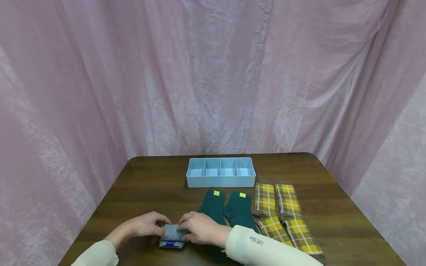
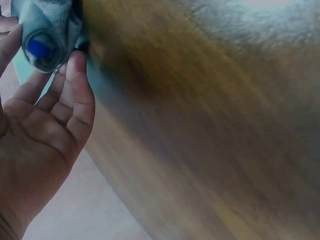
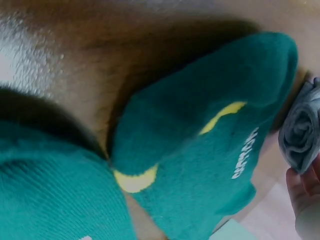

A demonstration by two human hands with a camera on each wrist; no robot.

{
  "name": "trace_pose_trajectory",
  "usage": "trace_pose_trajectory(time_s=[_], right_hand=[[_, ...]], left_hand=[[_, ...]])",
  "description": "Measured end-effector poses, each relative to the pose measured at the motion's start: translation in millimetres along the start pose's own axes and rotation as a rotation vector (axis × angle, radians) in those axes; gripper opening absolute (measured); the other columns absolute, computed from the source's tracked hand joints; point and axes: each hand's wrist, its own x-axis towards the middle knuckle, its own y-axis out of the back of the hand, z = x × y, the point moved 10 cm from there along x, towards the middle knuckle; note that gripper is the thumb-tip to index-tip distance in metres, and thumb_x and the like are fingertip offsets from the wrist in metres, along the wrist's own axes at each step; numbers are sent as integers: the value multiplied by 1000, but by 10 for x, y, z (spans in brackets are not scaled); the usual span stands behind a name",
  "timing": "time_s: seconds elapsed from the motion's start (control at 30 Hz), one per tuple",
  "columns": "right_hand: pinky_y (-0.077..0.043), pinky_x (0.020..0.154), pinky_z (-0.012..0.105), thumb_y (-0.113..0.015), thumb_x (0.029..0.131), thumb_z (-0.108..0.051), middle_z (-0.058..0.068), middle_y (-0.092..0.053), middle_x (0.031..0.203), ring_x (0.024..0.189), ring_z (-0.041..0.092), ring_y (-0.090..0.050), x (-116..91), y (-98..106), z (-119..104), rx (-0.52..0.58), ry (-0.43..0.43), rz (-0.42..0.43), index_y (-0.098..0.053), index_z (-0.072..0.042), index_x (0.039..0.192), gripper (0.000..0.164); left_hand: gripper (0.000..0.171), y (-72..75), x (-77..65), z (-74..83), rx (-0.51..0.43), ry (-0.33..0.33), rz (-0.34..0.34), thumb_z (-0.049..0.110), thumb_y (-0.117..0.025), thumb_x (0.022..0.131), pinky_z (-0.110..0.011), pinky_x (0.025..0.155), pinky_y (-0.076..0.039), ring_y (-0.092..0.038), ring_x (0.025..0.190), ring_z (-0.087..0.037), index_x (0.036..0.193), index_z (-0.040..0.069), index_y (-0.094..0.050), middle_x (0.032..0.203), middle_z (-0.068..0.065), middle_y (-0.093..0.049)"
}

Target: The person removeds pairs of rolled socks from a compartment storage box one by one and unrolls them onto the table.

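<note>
Grey-blue socks (image 1: 173, 232), partly rolled up, lie near the table's front edge, with a blue patch on the flat end. My left hand (image 1: 148, 224) grips the left side of the roll. From the right, my right hand (image 1: 201, 229) holds the other side with thumb and fingers. In the left wrist view, the rolled end (image 2: 45, 50) shows blue at its centre between the left fingers. The roll's coiled grey end (image 3: 300, 130) meets the right fingertips in the right wrist view. Beside the right hand lie two dark green socks (image 1: 213, 205), partly hidden by that arm.
A light blue box (image 1: 221, 181) with several compartments stands at the back middle of the wooden table (image 1: 149, 184). Two yellow-and-brown plaid socks (image 1: 293, 207) lie flat on the right. Pink curtains (image 1: 226, 81) hang behind and beside the table.
</note>
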Motion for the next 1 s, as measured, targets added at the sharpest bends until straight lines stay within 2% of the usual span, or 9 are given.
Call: trace_pose_trajectory(time_s=[0.17, 0.37, 0.5, 0.67, 0.77, 0.87, 1.0], right_hand=[[-46, 92, 19, -71, 94, -23, -5, -65, 121, 111, 4, -58, 6, -27, 83, 28, -37, -11, -72, -15, 122, 29], [-46, 91, 19, -71, 93, -22, -6, -67, 119, 109, 2, -59, 36, -60, 145, 64, -79, -20, -72, -14, 121, 28], [-47, 90, 19, -71, 93, -23, -6, -68, 117, 106, 2, -60, 40, -71, 198, 98, -120, -17, -73, -15, 120, 27], [-47, 92, 20, -70, 94, -23, -6, -68, 117, 108, 3, -60, 34, -71, 219, 112, -140, -17, -72, -14, 120, 28], [-47, 93, 22, -69, 94, -28, -6, -67, 119, 110, 4, -60, 33, -89, 234, 110, -152, -33, -71, -14, 122, 31], [-46, 95, 24, -69, 94, -34, -7, -66, 121, 112, 4, -59, 36, -103, 242, 86, -154, -47, -70, -15, 124, 36], [-47, 93, 23, -70, 93, -35, -7, -66, 119, 109, 4, -59, 47, -104, 255, 60, -164, -45, -71, -15, 123, 36]], left_hand=[[34, 20, -22, 18, 6, -9, 38, 22, -73, 91, -29, 79, -50, -62, 95, -19, 119, 4, -67, 105, -2, -68], [43, 22, -53, -3, 77, -39, 116, 25, -78, 87, -27, 77, -50, -60, 90, -11, 121, 3, -64, 103, 1, -67], [55, 16, -91, 1, 164, -62, 187, 34, -80, 84, -27, 72, -50, -59, 87, -8, 124, 2, -60, 103, 2, -65], [68, 16, -128, -18, 302, -44, 273, 48, -82, 78, -35, 82, -51, -60, 99, -13, 126, 6, -58, 113, 1, -64], [73, 7, -138, -46, 332, -19, 300, 52, -82, 76, -44, 89, -50, -60, 107, -20, 128, 7, -57, 119, -1, -63], [75, 5, -154, -55, 358, -13, 328, 54, -82, 74, -47, 89, -49, -59, 108, -23, 127, 8, -57, 120, -1, -62], [68, 39, -208, -45, 373, -33, 404, 52, -85, 72, -38, 82, -50, -59, 98, -18, 119, 12, -57, 107, 3, -61]])
